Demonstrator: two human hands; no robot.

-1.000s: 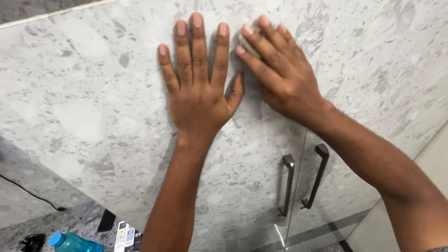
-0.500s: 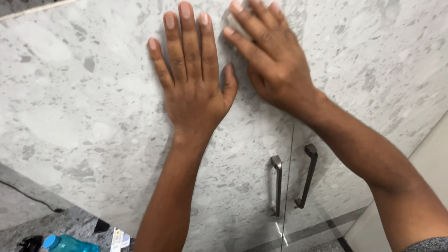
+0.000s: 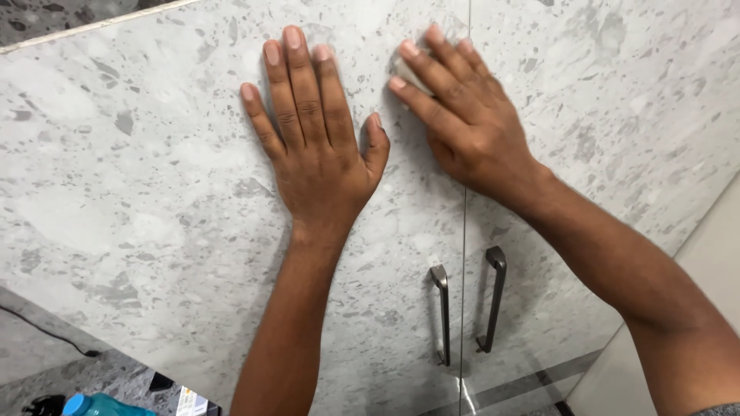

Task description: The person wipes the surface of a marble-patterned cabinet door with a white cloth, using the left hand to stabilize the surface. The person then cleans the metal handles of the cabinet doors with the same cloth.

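Observation:
Two grey marble-pattern cabinet doors fill the view. My left hand (image 3: 320, 154) lies flat on the left door (image 3: 139, 192), fingers spread and pointing up, with nothing in it. My right hand (image 3: 470, 131) reaches in from the right, across the gap between the doors, onto the left door's edge. Its fingers press a small pale cloth (image 3: 405, 71) against the surface, and most of the cloth is hidden under them. The two hands lie side by side, the left thumb close to the right hand's fingers.
Below the hands, two dark metal bar handles (image 3: 442, 316) (image 3: 493, 300) flank the door gap. The right door (image 3: 617, 115) runs to a beige wall at the right. At the bottom left, a speckled counter (image 3: 46, 377) holds a blue bottle (image 3: 100, 404) and a black cable (image 3: 46, 335).
My right hand has slid slightly down the door, and the pale cloth now shows under its fingertips. My left hand stays flat in nearly the same place.

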